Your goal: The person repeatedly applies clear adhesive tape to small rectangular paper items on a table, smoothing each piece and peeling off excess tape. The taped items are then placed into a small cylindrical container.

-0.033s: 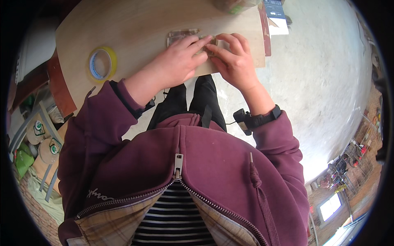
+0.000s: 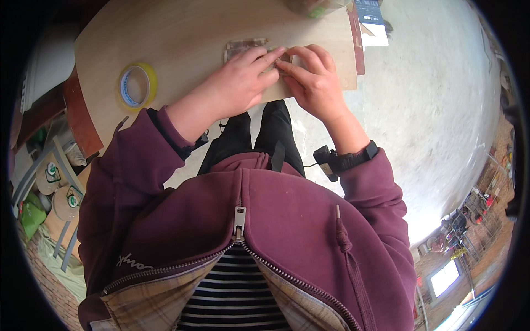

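A flat piece of brownish, see-through-edged paper (image 2: 234, 48) lies on the tabletop near its front edge, mostly covered by my hands; its exact kind cannot be made out. My left hand (image 2: 243, 80) rests on it with fingers stretched to the right, pressing it down. Close against those fingertips, my right hand (image 2: 313, 74) has its thumb and index finger bent inward, pinching at the paper's right end. To the left on the table lies a roll of clear yellowish tape (image 2: 150, 84).
The wooden table (image 2: 182, 33) has its front edge just below my hands. A clear container (image 2: 317, 6) stands at the far edge. Dark blue and white packaging (image 2: 371, 19) shows beyond the right edge. Stools (image 2: 66, 204) stand at the lower left.
Almost nothing differs; the fingers of my right hand have shifted very slightly at the paper's right end.
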Motion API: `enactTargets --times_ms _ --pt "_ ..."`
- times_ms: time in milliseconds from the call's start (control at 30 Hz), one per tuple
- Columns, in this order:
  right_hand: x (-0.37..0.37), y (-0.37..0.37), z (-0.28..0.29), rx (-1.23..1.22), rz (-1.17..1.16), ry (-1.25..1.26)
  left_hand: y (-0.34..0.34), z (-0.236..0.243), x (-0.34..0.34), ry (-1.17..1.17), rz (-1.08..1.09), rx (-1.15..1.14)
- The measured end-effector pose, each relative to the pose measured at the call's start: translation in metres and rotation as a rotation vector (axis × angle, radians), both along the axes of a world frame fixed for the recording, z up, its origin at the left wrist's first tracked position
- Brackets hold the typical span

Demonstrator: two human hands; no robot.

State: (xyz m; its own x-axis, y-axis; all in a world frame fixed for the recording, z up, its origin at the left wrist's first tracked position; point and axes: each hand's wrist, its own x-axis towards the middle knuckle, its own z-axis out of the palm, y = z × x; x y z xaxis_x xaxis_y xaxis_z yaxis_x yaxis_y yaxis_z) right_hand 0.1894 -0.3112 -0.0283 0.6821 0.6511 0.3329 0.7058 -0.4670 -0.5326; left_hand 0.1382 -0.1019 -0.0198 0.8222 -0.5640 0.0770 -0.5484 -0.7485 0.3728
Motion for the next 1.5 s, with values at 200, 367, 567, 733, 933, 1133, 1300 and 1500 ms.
enactTargets --times_ms 200,367,567,733,933,1133,1300,1500 --pt "0.001 -0.003 -0.002 -0.072 0.051 0.004 0.008 0.001 -0.006 0.027 -0.017 -0.021" --pt "0.001 -0.005 -0.008 -0.043 0.039 -0.035 0.02 -0.003 -0.011 0.075 -0.049 -0.175" --pt "-0.002 -0.005 -0.014 -0.023 0.024 -0.114 0.022 -0.008 -0.011 0.037 -0.068 -0.187" --pt "-0.005 -0.001 -0.016 -0.02 -0.016 -0.138 0.02 -0.007 -0.012 0.037 -0.049 -0.193" --pt "-0.007 -0.001 -0.015 -0.05 -0.024 -0.153 0.018 -0.002 -0.01 0.046 -0.047 -0.188" --pt "-0.008 -0.002 -0.013 -0.055 -0.017 -0.137 0.011 0.002 -0.005 0.054 -0.036 -0.111" --pt "-0.008 -0.002 -0.013 -0.055 -0.015 -0.127 0.007 0.004 -0.004 0.066 -0.029 -0.065" --pt "-0.008 -0.002 -0.011 -0.049 -0.008 -0.11 0.006 0.007 -0.006 0.074 -0.047 -0.018"
